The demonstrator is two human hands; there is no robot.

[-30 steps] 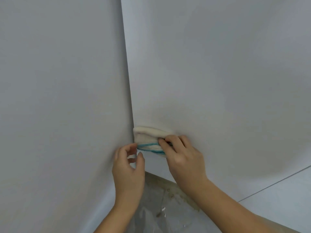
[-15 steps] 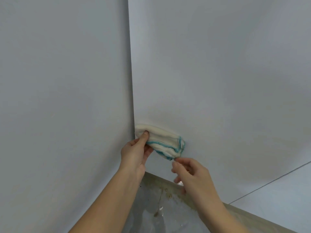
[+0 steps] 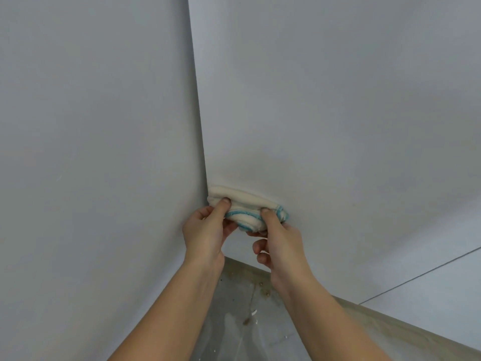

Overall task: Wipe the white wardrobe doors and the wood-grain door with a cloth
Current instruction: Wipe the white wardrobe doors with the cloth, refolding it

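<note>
A folded cream cloth with a blue stitched edge (image 3: 244,201) is pressed against the right white wardrobe door (image 3: 325,105), low down beside the corner seam. My left hand (image 3: 205,233) grips the cloth's left end with thumb and fingers. My right hand (image 3: 278,241) pinches its right end from below. The left white panel (image 3: 99,126) meets the right door at the vertical seam just left of the cloth. No wood-grain door is in view.
Below the hands lies a grey floor (image 3: 242,324) with stains and white specks. A beige skirting strip (image 3: 390,324) runs along the foot of the right door. A thin dark seam line (image 3: 421,274) crosses the lower right of that door.
One second ago only my right hand held the cloth; half a second ago only the left did. Now my right hand has come back up and both hands hold it.
</note>
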